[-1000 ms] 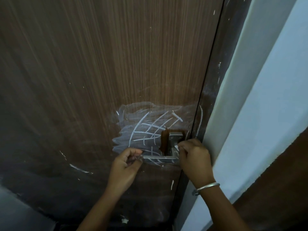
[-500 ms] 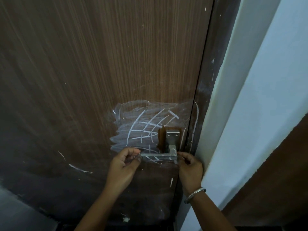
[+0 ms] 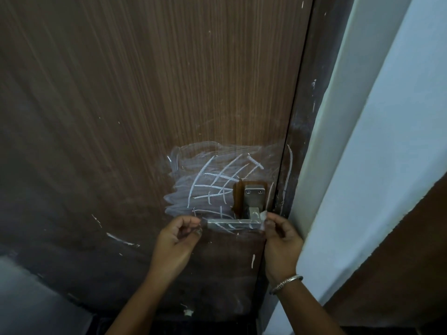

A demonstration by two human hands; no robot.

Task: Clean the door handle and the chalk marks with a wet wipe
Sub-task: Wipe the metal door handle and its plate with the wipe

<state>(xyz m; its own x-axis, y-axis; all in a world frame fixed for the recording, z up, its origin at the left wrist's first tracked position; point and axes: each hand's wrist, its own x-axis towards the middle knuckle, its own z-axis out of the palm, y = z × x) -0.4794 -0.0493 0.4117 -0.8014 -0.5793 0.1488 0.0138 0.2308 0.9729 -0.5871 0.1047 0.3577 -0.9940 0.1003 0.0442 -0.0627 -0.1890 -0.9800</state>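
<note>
The metal handle [image 3: 234,223] is sitting low on the brown door [image 3: 169,93], close to the door's right edge, its bar reaching left from the corner. The right hand [image 3: 281,240] is pinching a small pale piece of wipe [image 3: 264,215] against that corner, fingers curled, squeezed in beside the dark frame [image 3: 302,141] and pale wall [image 3: 387,141]. The left hand [image 3: 174,240] is hovering at the bar's free end with fingers curled and thumb meeting forefinger; whether it is gripping the wipe I cannot tell. White chalk marks [image 3: 212,182] are spreading above and left of the handle, with bare door lying open around them. A bangle [image 3: 286,284] is circling the right wrist.
</note>
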